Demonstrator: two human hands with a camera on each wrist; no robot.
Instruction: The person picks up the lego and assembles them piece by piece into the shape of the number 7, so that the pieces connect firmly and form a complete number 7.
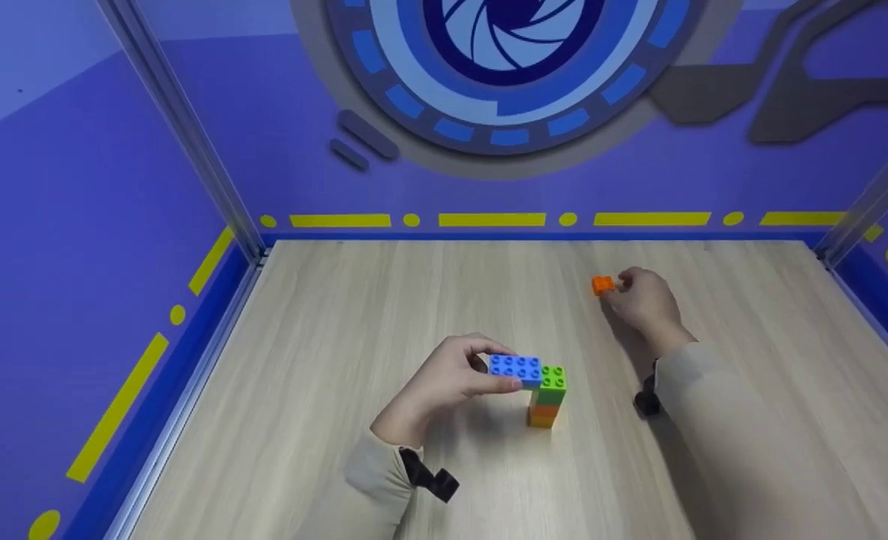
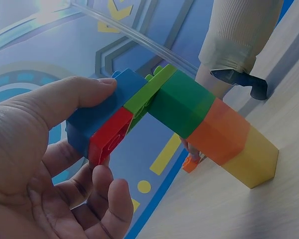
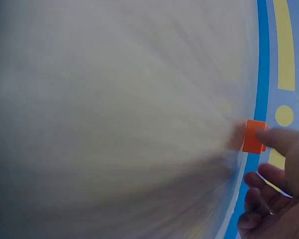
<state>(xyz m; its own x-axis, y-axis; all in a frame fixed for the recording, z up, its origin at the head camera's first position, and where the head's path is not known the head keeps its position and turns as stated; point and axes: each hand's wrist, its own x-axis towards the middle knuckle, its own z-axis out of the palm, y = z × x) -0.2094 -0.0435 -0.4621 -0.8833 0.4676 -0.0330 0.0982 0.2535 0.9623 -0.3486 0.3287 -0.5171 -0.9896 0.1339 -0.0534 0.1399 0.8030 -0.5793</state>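
A stack of toy building bricks stands on the table, with a yellow brick (image 2: 254, 157) lowest, then an orange brick (image 2: 219, 130) and a dark green brick (image 2: 183, 102). Across its top lies a thin lime-green piece (image 1: 554, 376) that juts left. Against that overhang are a blue brick (image 1: 515, 370) and a red brick (image 2: 108, 138). My left hand (image 1: 451, 379) grips the blue brick, thumb on the near side and fingers behind. Farther back on the right, my right hand (image 1: 645, 304) pinches a small orange brick (image 1: 602, 285) close over the table, thumb on its face (image 3: 254, 135).
The wood-grain table (image 1: 339, 322) is bounded by a blue printed back wall (image 1: 264, 135) and side walls with metal corner posts (image 1: 189, 127). Each wrist wears a small black camera mount (image 1: 436, 480) over a beige sleeve (image 1: 373, 480).
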